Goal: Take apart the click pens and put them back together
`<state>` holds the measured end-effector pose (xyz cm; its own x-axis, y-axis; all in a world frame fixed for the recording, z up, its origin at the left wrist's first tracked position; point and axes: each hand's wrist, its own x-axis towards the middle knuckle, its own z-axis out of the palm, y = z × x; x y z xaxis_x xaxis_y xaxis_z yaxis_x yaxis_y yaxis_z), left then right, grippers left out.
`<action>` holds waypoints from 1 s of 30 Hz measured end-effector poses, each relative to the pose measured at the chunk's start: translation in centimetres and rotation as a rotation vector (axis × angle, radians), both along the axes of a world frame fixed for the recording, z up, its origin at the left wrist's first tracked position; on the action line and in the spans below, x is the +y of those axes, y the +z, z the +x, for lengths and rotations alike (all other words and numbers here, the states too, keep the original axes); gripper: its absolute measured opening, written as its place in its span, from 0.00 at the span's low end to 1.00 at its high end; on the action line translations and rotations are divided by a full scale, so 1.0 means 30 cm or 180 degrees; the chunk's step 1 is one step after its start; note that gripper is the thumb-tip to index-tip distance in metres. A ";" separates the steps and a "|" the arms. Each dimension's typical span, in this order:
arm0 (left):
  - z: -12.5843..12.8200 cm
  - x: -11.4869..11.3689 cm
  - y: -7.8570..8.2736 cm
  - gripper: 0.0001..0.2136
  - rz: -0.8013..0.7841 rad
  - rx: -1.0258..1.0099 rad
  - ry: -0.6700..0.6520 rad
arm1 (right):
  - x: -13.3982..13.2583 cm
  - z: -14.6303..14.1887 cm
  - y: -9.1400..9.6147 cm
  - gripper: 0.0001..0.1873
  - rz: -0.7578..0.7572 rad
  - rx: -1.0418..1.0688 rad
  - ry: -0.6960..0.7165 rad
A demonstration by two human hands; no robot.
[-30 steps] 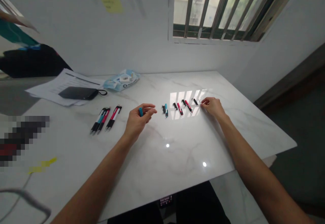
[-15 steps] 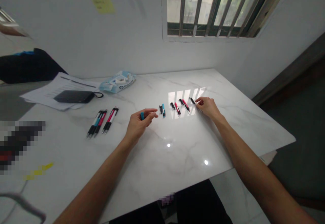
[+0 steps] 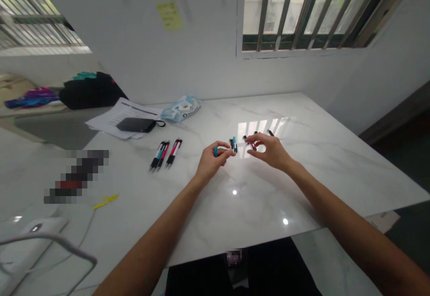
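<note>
My left hand (image 3: 215, 159) has its fingers curled around a short teal pen part (image 3: 215, 152). Its thumb and index tips come close to a blue pen piece (image 3: 235, 144) and a black clip piece (image 3: 231, 143) lying side by side on the table. Over the red and black pen pieces (image 3: 254, 146) hovers my right hand (image 3: 267, 148), thumb and index finger apart with no object visible between them. It partly hides those pieces. Behind its knuckles lies another black pen piece (image 3: 270, 133).
Three assembled pens (image 3: 174, 153) lie left of my hands on the marble-patterned table (image 3: 255, 202). Farther back are a black pouch (image 3: 136, 125), printed papers (image 3: 116, 114) and a blue wipes packet (image 3: 181, 109). A yellow strip with a cable (image 3: 105, 201) is at the left.
My right hand has moved left, from the far-right black piece to the red pen pieces. My left hand keeps the teal part, near the blue piece. The view has shifted left.
</note>
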<state>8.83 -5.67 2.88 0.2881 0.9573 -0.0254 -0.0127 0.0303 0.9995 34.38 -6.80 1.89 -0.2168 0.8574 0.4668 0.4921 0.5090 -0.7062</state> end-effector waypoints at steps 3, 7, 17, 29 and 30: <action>0.000 -0.001 -0.006 0.25 -0.0014 0.0004 -0.0125 | -0.034 -0.124 0.020 0.15 0.0080 0.0005 0.0544; -0.003 0.003 -0.012 0.27 -0.0011 -0.0022 -0.0205 | -0.035 -0.175 0.012 0.10 0.0087 0.0079 0.0577; -0.001 0.006 -0.011 0.27 -0.0017 0.0100 -0.0304 | 0.017 -0.084 0.026 0.12 0.0273 -0.0217 0.0224; -0.015 0.033 -0.015 0.18 0.0018 -0.0072 -0.0102 | 0.206 0.303 -0.102 0.16 -0.0065 -0.1658 -0.1136; -0.015 0.033 -0.015 0.19 0.0054 -0.0066 -0.0048 | 0.196 0.301 -0.101 0.15 -0.0022 -0.1648 -0.1174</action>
